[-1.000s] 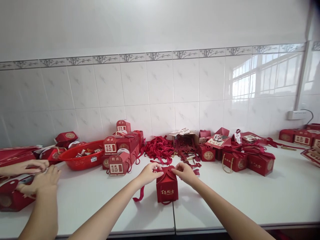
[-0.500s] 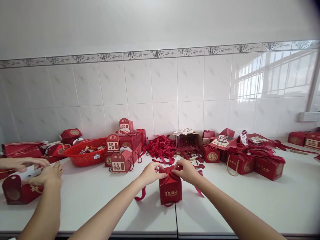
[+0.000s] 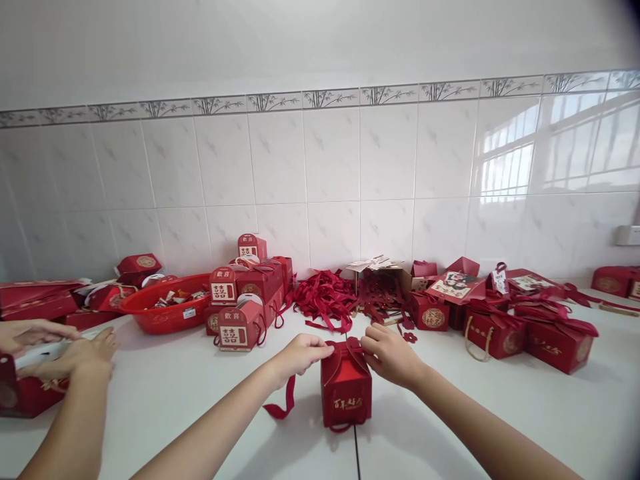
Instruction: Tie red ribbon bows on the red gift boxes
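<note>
A small red gift box [image 3: 346,393] with gold lettering stands upright on the table in front of me, its rounded top flaps folded together. My left hand [image 3: 299,355] is closed in a pinch at the box's upper left corner, and a dark red ribbon [image 3: 286,401] trails down from it onto the table. On the other side, my right hand [image 3: 393,355] is closed at the upper right of the box, fingers curled over the ribbon by the flaps. Its fingertips are partly hidden. A dark red cord handle lies at the foot of the box.
Behind the box lie a heap of red ribbons [image 3: 325,298] and an open carton [image 3: 404,275]. Stacked red boxes [image 3: 241,327] and a red plastic basin [image 3: 163,310] stand left; tied boxes [image 3: 560,343] stand right. Another person's hands [image 3: 75,357] work on a box at far left.
My hands have moved apart at the top of the box, the right one outward to the right. The ribbon end that hung on the right is no longer visible. The view has shifted slightly.
</note>
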A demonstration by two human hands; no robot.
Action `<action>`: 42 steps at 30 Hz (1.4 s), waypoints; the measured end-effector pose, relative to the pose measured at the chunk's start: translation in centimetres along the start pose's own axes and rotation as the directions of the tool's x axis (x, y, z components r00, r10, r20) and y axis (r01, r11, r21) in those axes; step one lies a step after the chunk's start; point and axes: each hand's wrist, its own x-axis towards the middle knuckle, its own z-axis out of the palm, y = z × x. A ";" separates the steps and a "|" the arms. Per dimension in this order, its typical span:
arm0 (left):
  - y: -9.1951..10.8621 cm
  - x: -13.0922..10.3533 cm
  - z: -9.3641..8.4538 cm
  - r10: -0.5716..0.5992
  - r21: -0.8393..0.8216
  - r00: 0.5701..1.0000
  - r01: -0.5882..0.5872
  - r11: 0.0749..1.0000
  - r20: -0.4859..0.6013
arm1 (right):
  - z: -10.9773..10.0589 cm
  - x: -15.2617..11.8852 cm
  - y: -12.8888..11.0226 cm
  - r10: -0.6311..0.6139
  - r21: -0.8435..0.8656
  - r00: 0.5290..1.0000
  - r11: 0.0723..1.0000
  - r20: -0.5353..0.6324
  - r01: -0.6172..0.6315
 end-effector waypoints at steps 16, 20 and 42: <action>-2.3 0.4 -0.8 -0.005 -0.213 0.997 0.020 0.977 0.071 | 4.6 -1.8 0.5 0.351 0.029 0.934 0.935 0.057 -0.353; -4.1 0.4 -0.9 -0.024 -0.248 1.000 0.028 0.968 0.020 | 5.2 -3.0 0.3 0.421 0.041 0.906 0.905 0.052 -0.423; -10.6 1.2 -2.9 -0.136 -0.840 0.988 0.018 0.542 -0.067 | 7.2 -5.3 1.1 0.513 0.081 0.839 0.858 -0.183 -0.507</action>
